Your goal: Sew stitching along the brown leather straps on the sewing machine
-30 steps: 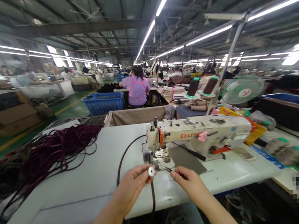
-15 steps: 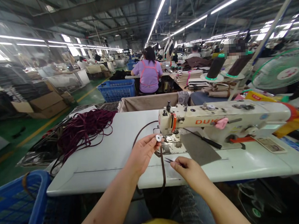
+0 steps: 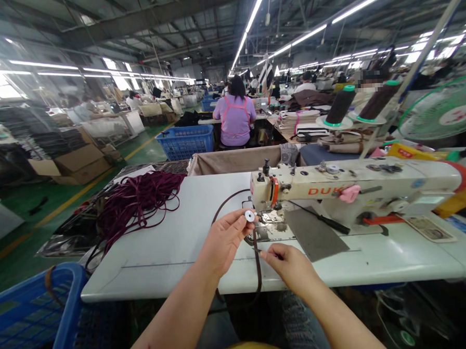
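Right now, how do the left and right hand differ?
The left hand sits higher in view than the right hand. The left hand pinches a white round disc; the right hand pinches a thin dark tip, possibly small snips. A dark strap hangs down from the left hand, not the right hand. Both are bare and held over the white sewing table.
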`<state>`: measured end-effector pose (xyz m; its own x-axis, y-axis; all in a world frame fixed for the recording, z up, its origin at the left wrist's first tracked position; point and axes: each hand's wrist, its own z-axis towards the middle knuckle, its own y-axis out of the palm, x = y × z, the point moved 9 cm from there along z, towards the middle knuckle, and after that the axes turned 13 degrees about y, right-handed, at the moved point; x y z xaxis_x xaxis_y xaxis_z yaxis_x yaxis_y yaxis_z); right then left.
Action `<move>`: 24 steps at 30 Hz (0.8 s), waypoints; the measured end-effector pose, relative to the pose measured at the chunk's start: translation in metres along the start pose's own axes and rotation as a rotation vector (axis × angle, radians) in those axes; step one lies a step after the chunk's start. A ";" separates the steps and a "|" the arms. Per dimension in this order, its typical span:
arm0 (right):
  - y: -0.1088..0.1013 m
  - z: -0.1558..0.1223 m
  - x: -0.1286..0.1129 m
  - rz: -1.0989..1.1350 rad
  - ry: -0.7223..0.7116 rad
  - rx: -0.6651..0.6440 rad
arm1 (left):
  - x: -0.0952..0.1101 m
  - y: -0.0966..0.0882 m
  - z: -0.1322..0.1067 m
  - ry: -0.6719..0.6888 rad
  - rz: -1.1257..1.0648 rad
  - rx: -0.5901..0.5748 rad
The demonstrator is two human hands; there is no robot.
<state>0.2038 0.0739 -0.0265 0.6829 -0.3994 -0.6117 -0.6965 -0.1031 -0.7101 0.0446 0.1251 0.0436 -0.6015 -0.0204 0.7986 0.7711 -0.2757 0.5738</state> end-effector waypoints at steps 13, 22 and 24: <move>-0.015 -0.020 0.010 0.337 -0.215 0.079 | -0.030 -0.034 -0.028 -0.130 0.030 0.040; -0.025 -0.078 -0.044 -0.080 -0.818 0.361 | -0.055 -0.010 -0.058 -0.186 0.235 -0.201; -0.018 -0.076 -0.039 -0.154 -0.884 0.406 | -0.058 -0.010 -0.061 -0.176 0.218 -0.214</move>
<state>0.1727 0.0220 0.0363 0.7939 0.4341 -0.4257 -0.5705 0.2897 -0.7685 0.0594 0.0702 -0.0197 -0.3679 0.0597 0.9279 0.8052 -0.4786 0.3501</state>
